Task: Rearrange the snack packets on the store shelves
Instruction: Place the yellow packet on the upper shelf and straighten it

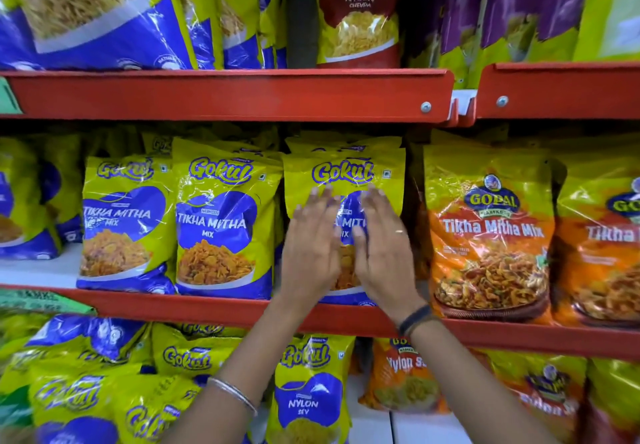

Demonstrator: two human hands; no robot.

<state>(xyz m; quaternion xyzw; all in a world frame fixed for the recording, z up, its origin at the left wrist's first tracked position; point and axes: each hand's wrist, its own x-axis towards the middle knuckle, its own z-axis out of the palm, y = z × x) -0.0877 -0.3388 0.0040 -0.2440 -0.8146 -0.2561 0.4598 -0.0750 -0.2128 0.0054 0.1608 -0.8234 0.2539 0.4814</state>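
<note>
Where the red shelves (225, 97) run across the view, the middle tier carries upright Gokul "Tikha Mitha Mix" packets (221, 222) on the left and orange Gopal "Tikha Mitha Mix" packets (488, 235) on the right. A Gokul "Nylon Chevda" packet (358, 17) stands above; a Gokul "Nylon Sev" packet (310, 395) stands below. The centre Gokul packet (343, 173) stands on the middle tier. Left hand (310, 249) and right hand (382, 246) lie flat against its face, fingers extended, gripping nothing.
</note>
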